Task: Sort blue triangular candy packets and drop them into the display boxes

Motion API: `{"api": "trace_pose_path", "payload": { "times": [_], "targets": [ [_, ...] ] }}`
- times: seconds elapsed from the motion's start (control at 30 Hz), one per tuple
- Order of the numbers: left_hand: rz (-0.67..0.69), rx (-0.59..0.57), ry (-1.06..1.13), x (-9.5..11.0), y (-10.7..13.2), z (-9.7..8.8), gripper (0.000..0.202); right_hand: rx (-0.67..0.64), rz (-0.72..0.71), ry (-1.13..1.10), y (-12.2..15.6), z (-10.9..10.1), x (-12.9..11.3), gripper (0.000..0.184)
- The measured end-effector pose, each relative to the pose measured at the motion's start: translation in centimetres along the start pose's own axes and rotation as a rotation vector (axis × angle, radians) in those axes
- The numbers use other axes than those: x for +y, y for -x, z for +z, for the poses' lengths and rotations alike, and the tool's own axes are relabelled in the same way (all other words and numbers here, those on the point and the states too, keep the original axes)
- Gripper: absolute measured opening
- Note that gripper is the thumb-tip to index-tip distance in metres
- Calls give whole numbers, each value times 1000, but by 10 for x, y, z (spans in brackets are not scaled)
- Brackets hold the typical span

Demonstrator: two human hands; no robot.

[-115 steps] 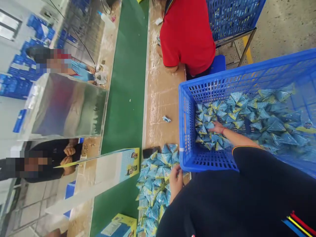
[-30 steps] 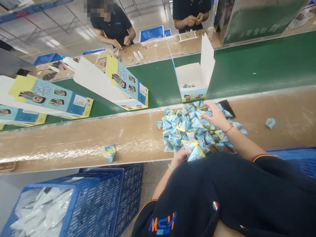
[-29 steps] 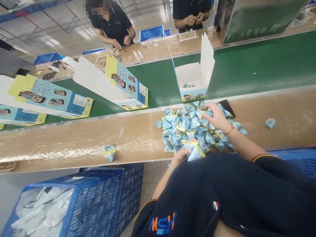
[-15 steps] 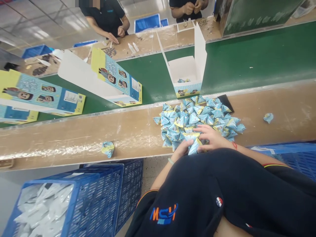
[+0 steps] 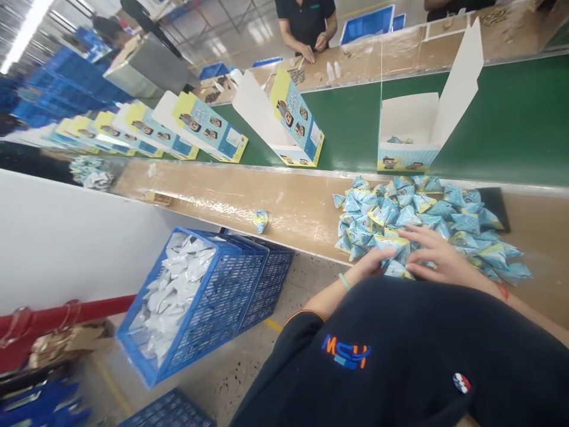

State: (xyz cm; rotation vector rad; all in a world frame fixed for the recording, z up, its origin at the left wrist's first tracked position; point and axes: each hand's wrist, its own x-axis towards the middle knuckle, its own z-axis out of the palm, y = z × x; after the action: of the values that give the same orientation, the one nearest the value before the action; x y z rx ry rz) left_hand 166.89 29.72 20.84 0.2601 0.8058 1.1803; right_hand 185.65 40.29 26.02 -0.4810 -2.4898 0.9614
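Note:
A heap of small blue-and-yellow pyramid-shaped packets (image 5: 384, 210) lies on the brown bench in front of me. At its near edge, my left hand (image 5: 374, 261) is closed on packets (image 5: 393, 246) pressed up between my two hands. From the other side, my right hand (image 5: 438, 256) curves around the same packets, its thumb low and its fingers reaching over the heap. My shirt front partly covers the lowest packet. Beyond the heap stands an open white-lined carton (image 5: 409, 159) with a few packets inside.
More printed cartons (image 5: 302, 127) line the green conveyor (image 5: 351, 110) to the left. One loose packet (image 5: 260, 220) lies on the bench (image 5: 302, 222). A blue crate (image 5: 200, 320) of silvery-white pouches stands below left. Across the conveyor, a person (image 5: 306, 29) works at another bench.
My view has swung left, bringing more cartons and the floor into sight. Both hands stay at the near edge of the heap, around the packets.

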Motion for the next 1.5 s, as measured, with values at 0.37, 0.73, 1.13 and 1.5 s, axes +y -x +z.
{"api": "trace_pose_path", "payload": {
  "times": [0.37,0.73,1.13,1.5],
  "targets": [
    [96,64,75,5,-3,-1,57,-46,-52,71,-19,1,-27,24],
    [10,299,196,18,0,-8,34,677,172,311,-12,-96,-41,15],
    [23,321,256,23,0,-7,23,549,273,399,-36,-48,57,16],
    [112,185,164,31,-8,-11,20,136,322,40,-37,16,27,35]
  ]
}}
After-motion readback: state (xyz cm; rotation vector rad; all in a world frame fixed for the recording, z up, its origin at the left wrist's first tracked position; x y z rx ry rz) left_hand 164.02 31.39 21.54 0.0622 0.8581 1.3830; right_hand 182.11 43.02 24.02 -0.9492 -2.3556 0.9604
